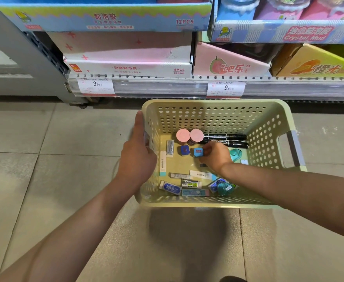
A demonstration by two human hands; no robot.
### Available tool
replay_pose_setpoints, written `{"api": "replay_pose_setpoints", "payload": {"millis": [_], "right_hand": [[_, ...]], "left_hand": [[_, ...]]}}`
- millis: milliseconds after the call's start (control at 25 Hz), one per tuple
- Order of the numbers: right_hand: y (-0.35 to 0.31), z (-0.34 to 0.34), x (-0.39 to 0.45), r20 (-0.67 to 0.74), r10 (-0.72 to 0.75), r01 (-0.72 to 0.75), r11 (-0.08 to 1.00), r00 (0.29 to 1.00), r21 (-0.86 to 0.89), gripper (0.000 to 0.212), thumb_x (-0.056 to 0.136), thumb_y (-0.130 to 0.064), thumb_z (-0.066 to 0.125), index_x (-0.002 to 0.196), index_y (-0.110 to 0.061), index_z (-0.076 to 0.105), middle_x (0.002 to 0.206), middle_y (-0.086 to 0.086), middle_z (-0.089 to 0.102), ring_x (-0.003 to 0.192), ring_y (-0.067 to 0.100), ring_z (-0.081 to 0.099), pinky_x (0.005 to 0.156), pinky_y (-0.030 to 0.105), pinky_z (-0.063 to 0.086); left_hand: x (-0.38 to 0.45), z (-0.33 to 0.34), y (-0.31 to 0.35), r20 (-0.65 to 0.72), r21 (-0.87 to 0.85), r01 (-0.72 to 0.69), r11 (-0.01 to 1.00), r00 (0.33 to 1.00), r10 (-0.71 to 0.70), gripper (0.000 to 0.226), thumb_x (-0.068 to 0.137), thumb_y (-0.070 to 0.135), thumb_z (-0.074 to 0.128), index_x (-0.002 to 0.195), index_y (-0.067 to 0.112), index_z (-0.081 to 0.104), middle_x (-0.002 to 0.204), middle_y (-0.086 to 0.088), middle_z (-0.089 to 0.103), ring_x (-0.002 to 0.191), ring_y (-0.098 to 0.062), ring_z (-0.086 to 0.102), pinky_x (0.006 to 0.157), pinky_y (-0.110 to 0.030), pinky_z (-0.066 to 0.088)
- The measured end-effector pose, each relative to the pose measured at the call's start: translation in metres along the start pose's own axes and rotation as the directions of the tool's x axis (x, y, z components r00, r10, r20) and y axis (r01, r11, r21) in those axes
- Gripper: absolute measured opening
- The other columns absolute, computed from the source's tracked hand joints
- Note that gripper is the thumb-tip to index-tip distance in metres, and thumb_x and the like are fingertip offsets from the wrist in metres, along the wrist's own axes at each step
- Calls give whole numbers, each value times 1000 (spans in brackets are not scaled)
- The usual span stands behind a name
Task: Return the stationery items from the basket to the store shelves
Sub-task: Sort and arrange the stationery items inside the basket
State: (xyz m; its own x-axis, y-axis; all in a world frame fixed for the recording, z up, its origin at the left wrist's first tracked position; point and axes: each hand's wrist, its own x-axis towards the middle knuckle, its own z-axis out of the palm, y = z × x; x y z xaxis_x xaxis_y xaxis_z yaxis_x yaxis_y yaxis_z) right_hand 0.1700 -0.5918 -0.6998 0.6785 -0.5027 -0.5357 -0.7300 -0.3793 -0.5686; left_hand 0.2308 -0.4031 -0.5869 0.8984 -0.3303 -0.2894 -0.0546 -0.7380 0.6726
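A pale yellow perforated basket [214, 115] hangs above the tiled floor, gripped at its left wall by my left hand [137, 153]. My right hand [216, 156] is down inside it, fingers closed on a small light-blue cube [198, 152]. A darker blue cube [184, 150] lies just left of that. Two pink-lidded jars [189, 135] and two black markers [226, 139] rest at the far side. Several erasers [179, 187] lie along the near side, with a teal correction tape [225, 188] at the near right.
The store shelf edge [167, 86] with two 9.90 price tags runs just beyond the basket. Boxes of foam putty [126, 64] and a pink display box [230, 62] stand on it. A grey shelf upright [24, 58] is at the left.
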Motion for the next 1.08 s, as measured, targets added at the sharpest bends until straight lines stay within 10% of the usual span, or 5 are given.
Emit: {"api": "replay_pose_setpoints", "payload": {"millis": [400,640,1080], "right_hand": [[-7,3,-3,38,25,-30,989,999,145,23,74,-8,76,79,-19,56,90,6,67,89,21,64,83,42,56],[-13,1,-9,39,-19,17,999,999,40,23,76,-12,72,97,-9,63,91,1,65,84,13,56,66,21,43],[-10,-5,-16,32,-4,5,1000,999,-26,51,67,-31,82,107,-13,55,98,0,63,91,17,60,76,27,50]], "left_hand": [[-1,0,2,-12,6,-11,1000,1000,11,78,91,10,44,149,31,-4,116,-6,60,73,-12,53,68,-30,42],[0,1,0,-18,3,-24,1000,1000,24,79,90,9,44,150,32,-3,97,6,55,69,-11,55,67,-30,45],[0,0,1,-13,-4,-14,1000,1000,14,79,92,13,45,150,32,-4,97,7,53,73,-12,56,69,-30,46]]}}
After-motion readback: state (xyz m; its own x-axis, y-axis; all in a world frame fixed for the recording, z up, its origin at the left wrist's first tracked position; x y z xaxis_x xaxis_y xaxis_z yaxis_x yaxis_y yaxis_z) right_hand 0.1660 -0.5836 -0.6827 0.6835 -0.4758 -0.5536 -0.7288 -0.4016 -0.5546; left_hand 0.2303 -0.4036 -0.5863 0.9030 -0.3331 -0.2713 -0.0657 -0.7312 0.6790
